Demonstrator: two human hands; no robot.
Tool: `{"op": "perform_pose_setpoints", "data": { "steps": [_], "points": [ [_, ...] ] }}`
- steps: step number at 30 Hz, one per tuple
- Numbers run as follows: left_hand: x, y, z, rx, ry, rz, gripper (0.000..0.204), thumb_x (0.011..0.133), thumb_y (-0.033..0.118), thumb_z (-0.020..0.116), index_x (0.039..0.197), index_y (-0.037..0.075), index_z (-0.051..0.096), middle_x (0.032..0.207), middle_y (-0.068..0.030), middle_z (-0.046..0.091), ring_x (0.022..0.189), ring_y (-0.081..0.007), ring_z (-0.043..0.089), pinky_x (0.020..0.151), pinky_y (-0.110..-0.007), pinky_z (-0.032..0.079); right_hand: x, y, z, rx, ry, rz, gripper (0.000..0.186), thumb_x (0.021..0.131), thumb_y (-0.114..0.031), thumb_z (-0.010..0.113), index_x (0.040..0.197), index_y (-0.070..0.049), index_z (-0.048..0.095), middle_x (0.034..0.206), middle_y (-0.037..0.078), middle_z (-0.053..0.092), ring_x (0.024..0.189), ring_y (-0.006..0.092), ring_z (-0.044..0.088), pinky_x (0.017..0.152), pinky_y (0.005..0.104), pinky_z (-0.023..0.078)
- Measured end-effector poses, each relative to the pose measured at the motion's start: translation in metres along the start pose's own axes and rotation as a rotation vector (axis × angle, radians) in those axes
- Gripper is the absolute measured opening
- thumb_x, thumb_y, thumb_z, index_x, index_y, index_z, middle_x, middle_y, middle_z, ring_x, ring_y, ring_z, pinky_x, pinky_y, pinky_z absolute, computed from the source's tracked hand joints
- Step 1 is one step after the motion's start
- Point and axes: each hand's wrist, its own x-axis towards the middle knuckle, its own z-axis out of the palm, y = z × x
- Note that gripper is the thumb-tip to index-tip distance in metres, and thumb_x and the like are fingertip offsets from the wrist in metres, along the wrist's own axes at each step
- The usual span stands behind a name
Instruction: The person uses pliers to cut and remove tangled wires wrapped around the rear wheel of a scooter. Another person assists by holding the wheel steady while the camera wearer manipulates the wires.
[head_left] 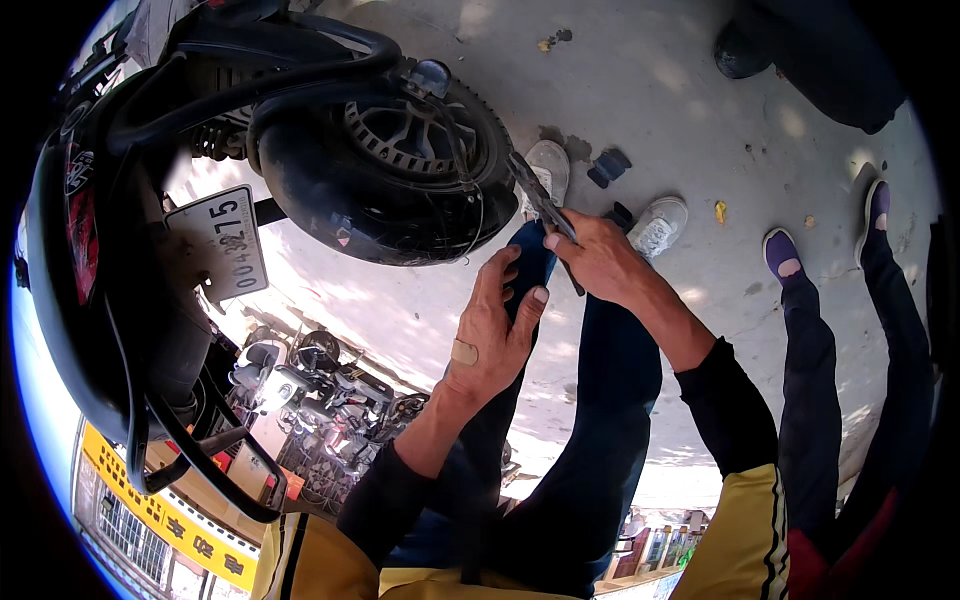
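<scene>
My right hand (605, 255) is closed around a pair of dark metal pliers (543, 200), whose long jaws point up and left to the tyre's edge. Whether the jaws touch the tyre I cannot tell. Just left of the pliers, my left hand (490, 320) is empty, with thumb and fingers apart and a plaster (464, 352) near the wrist. Beyond both hands stands the rear wheel (430, 140) of a black scooter (150, 200), partly covered by a glossy black mudguard (370, 210). A thin cable or wire (470, 200) hangs by the wheel.
Small dark pieces (609, 168) lie on the concrete ground (680, 120) between my shoes. On the right another person's legs (810, 350) stand close, and a dark-clothed leg (820, 70) shows farther off. Parked two-wheelers (330, 400) and a yellow sign (160, 510) appear at lower left.
</scene>
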Motion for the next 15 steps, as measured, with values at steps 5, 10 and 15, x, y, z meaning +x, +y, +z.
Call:
{"op": "perform_pose_setpoints", "data": {
  "steps": [5, 10, 15],
  "points": [
    [0.019, 0.033, -0.018, -0.024, -0.166, -0.219, 0.066, 0.105, 0.044, 0.066, 0.144, -0.004, 0.044, 0.133, -0.0227, 0.061, 0.119, -0.0268, 0.064, 0.100, -0.037, 0.051, -0.046, -0.022, 0.086, 0.394, 0.284, -0.334, 0.033, 0.098, -0.006, 0.058, 0.131, 0.000, 0.054, 0.111, 0.022, 0.056, 0.103, 0.0334, 0.059, 0.087, 0.0452, 0.049],
    [0.049, 0.060, -0.016, 0.175, -0.197, -0.336, 0.060, 0.096, 0.039, 0.072, 0.133, -0.003, 0.051, 0.117, -0.0180, 0.066, 0.110, -0.0234, 0.064, 0.100, -0.035, 0.049, -0.038, -0.025, 0.114, 0.121, 0.439, -0.411, 0.058, 0.099, -0.015, 0.068, 0.149, -0.002, 0.042, 0.147, 0.024, 0.044, 0.128, 0.0373, 0.051, 0.108, 0.0453, 0.045],
    [0.096, 0.090, -0.009, 0.571, -0.290, -0.245, 0.035, 0.097, 0.027, 0.067, 0.120, 0.001, 0.063, 0.111, -0.0141, 0.063, 0.104, -0.0239, 0.063, 0.091, -0.039, 0.052, -0.062, -0.050, 0.095, 0.609, 0.534, -0.326, 0.067, 0.099, -0.020, 0.069, 0.157, -0.004, 0.039, 0.155, 0.020, 0.037, 0.140, 0.0388, 0.046, 0.119, 0.0474, 0.041]
  ]
}}
